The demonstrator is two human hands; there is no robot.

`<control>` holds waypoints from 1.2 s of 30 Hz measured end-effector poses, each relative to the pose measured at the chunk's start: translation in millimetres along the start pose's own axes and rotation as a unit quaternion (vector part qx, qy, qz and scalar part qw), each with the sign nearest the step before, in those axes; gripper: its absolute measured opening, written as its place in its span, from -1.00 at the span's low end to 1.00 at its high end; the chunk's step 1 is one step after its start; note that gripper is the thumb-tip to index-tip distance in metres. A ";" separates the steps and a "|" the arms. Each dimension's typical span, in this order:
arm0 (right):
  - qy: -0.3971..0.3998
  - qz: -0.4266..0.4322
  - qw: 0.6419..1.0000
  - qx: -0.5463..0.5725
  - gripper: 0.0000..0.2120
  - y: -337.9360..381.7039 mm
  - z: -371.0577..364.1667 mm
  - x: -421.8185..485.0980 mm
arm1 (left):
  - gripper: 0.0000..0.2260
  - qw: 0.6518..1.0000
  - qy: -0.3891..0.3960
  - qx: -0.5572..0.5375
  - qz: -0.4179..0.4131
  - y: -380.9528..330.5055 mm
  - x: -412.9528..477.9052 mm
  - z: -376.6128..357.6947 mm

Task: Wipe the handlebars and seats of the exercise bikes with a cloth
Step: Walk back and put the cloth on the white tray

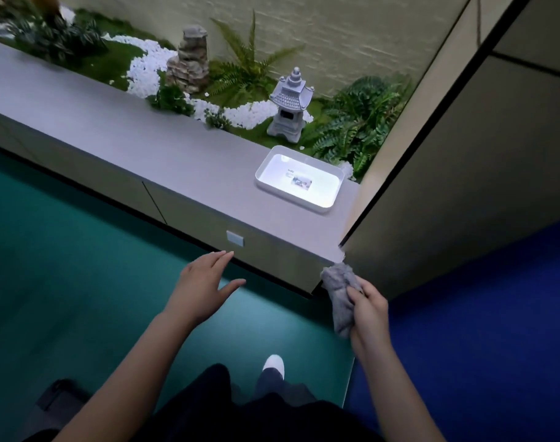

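Observation:
A crumpled grey cloth [340, 291] hangs from my right hand [369, 309], which is closed around it just below the corner of a grey counter [119, 138]. My left hand [202, 283] is held out flat over the green floor, fingers apart and holding nothing, close to the counter's front edge. No exercise bike, handlebar or seat is in view.
A white tray [299, 180] sits on the counter near its right end. Behind the counter lies a small garden with white pebbles, ferns, a stone pagoda lantern [290, 106] and a rock stack [189, 59]. A wall panel [463, 186] stands at right. The floor is green, then blue at right.

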State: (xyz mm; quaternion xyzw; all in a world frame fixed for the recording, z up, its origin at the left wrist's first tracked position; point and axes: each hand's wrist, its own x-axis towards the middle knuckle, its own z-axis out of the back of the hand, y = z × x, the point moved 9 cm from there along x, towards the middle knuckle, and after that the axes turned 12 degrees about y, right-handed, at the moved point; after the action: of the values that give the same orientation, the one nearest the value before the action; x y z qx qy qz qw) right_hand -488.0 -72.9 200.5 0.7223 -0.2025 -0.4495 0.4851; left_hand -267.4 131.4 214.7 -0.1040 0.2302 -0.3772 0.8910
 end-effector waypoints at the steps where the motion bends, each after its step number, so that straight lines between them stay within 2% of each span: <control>1: 0.009 0.004 1.000 -0.002 -0.77 7.2 -5.4 11.6 | -0.42 1.000 -0.010 0.006 -0.005 -7.0 12.1 7.5; 11: 0.027 0.002 1.000 0.014 -0.78 58.3 -67.2 111.8 | -0.43 1.000 -0.007 -0.020 0.009 6.3 116.2 45.7; 16: 0.014 0.016 0.999 0.029 -0.78 78.2 -115.2 169.8 | -0.44 0.999 -0.012 -0.023 -0.032 21.3 194.9 83.4; 26: -0.038 0.042 0.998 0.038 -0.75 133.4 -217.1 270.4 | -0.46 0.993 0.032 -0.029 -0.113 38.1 348.4 168.7; 31: -0.061 0.050 0.993 0.085 -0.76 160.4 -244.6 302.7 | -0.52 0.972 0.063 -0.152 -0.170 4.7 392.7 187.0; 36: -0.057 0.063 0.989 0.120 -0.73 184.0 -260.0 334.6 | -0.69 0.912 0.114 -0.349 -0.184 -42.6 417.2 195.4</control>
State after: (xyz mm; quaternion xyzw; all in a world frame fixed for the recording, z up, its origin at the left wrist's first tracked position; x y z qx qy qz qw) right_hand -69.8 -264.1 244.0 0.7343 -0.3274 -0.4313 0.4093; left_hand 55.7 -196.3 262.0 -0.4046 0.4239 -0.4395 0.6807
